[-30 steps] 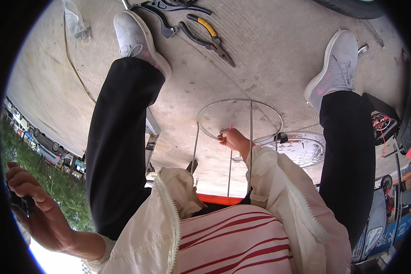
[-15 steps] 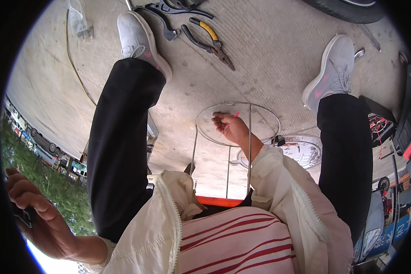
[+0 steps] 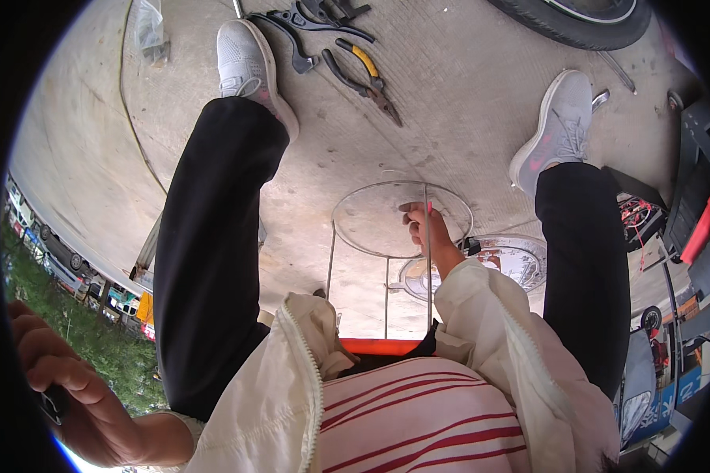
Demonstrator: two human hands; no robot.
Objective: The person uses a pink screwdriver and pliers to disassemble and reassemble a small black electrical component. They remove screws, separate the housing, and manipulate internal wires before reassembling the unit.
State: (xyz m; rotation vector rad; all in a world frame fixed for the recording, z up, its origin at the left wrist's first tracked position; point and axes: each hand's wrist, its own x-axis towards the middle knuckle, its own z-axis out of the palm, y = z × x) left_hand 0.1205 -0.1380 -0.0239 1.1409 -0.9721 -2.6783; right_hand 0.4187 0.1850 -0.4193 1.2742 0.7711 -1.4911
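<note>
Between the knees, right hand pinches wire frame at its ring, over concrete. Frame likely light, springy; best gripped on uprights. Left hand curls round dark object.

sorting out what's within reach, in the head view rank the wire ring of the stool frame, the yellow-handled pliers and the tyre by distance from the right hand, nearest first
1. Wire ring: right at the right hand, fingers on its rod.
2. Yellow-handled pliers: on the concrete ahead, between the shoes.
3. Tyre: farthest, at the top edge, ahead and right.
</note>
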